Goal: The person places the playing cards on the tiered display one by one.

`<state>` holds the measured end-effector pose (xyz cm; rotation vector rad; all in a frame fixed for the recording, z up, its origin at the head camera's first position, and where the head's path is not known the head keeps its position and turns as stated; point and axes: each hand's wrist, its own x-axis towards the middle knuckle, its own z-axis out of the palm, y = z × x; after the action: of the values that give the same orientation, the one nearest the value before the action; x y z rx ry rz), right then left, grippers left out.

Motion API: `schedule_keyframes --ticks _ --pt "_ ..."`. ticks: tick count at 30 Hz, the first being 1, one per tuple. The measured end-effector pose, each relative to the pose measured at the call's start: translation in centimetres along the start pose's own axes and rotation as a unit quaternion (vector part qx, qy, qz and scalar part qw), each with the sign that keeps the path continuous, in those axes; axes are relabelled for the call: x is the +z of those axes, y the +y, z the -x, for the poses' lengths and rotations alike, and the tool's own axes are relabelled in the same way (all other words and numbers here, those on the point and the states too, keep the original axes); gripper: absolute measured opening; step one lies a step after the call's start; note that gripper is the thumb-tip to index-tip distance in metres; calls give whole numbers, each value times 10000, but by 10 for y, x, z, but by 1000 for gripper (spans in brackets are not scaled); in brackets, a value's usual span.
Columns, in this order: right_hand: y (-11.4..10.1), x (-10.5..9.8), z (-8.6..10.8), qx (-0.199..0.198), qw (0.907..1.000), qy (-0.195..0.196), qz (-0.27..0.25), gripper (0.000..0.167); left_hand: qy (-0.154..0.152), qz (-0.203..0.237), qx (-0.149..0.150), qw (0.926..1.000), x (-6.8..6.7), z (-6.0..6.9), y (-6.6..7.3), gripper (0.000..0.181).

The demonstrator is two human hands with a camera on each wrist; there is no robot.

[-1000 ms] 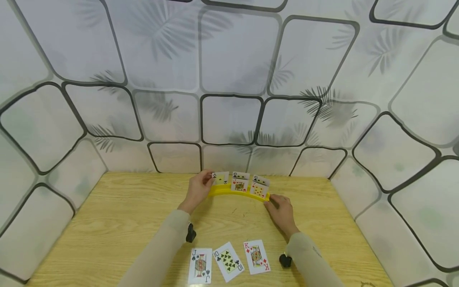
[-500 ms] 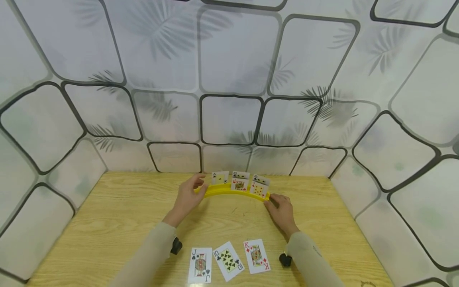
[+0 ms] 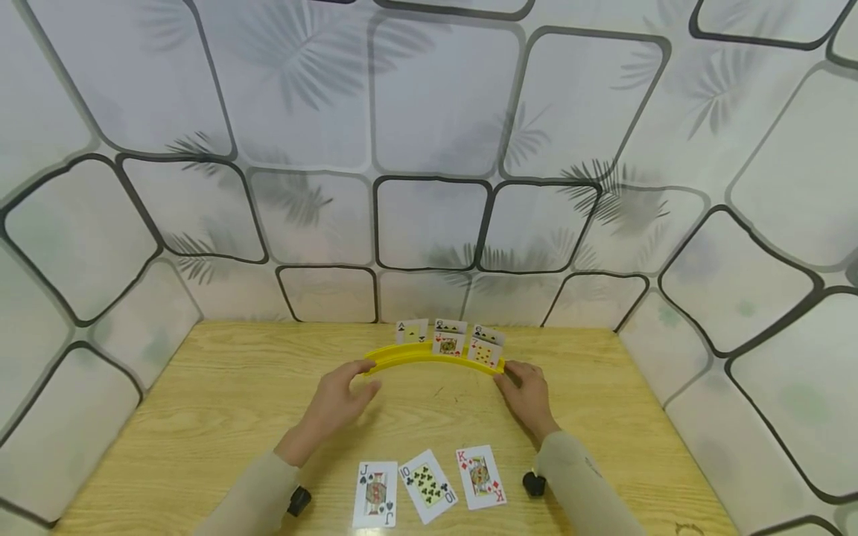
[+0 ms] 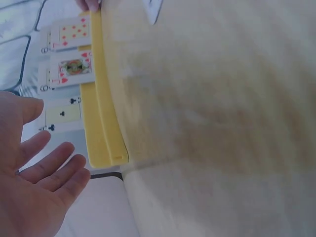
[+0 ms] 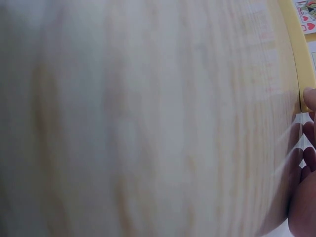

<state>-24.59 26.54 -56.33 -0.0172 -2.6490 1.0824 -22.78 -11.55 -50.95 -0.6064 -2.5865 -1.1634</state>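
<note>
A curved yellow playing-card holder (image 3: 402, 356) stands near the back of the table. An ace of clubs (image 3: 412, 331) is in its left part. A jack of hearts (image 3: 447, 345) and a seven of diamonds (image 3: 484, 353) stand to the right, each with a six behind it. My right hand (image 3: 528, 394) pinches the holder's right end, its thumb (image 5: 310, 98) on the front face. Off the holder's left end, my left hand (image 3: 331, 406) has its fingers spread and holds nothing; whether a fingertip touches the holder is unclear.
Face up near the front lie a jack of spades (image 3: 375, 494), a ten of clubs (image 3: 427, 486) and a king of diamonds (image 3: 480, 477). A patterned wall covering (image 3: 432, 223) rises behind and beside the wooden table (image 3: 214, 394).
My left hand has left the ace of clubs, moved left and toward me past the holder's left end, and opened its fingers. The right hand stays at the holder's right end.
</note>
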Motion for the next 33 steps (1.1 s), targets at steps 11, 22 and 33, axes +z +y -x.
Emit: schedule_keyframes --ticks 11,22,33 --pt "0 3 -3 -20 10000 26 29 46 -615 -563 184 9963 -9 36 5 46" --pt "-2 0 -1 51 10000 -18 31 46 -1213 -872 195 9886 -12 73 3 55" --pt "0 1 1 7 10000 23 -35 46 -1984 -940 27 9756 -15 99 15 79"
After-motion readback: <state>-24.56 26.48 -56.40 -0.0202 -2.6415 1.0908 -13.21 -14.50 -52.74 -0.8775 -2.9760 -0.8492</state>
